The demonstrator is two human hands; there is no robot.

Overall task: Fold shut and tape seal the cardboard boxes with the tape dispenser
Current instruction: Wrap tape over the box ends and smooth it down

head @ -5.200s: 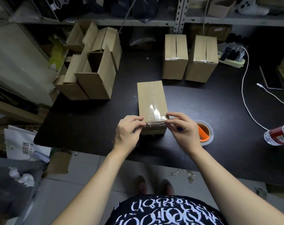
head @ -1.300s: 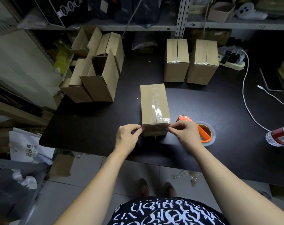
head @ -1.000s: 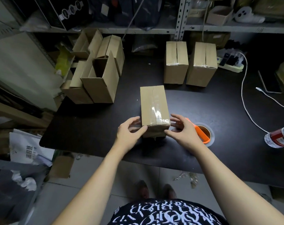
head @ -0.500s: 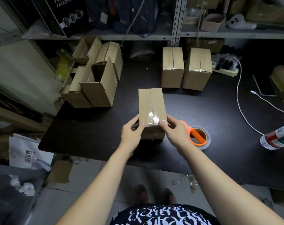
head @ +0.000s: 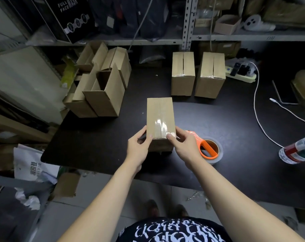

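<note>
Left hand (head: pixel 139 149) and right hand (head: pixel 185 147) gripping taped-shut box (head: pixel 160 116), open boxes (head: pixel 104 96) back left, two sealed boxes (head: pixel 183 74) behind

Tape dispenser (head: pixel 208 151) perhaps against right hand (head: pixel 185 145)

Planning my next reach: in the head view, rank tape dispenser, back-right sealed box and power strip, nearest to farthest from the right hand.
1. tape dispenser, just right of the right hand, which grips the taped box.
2. back-right sealed box, at the back.
3. power strip, farther back and right, beyond that box.
</note>
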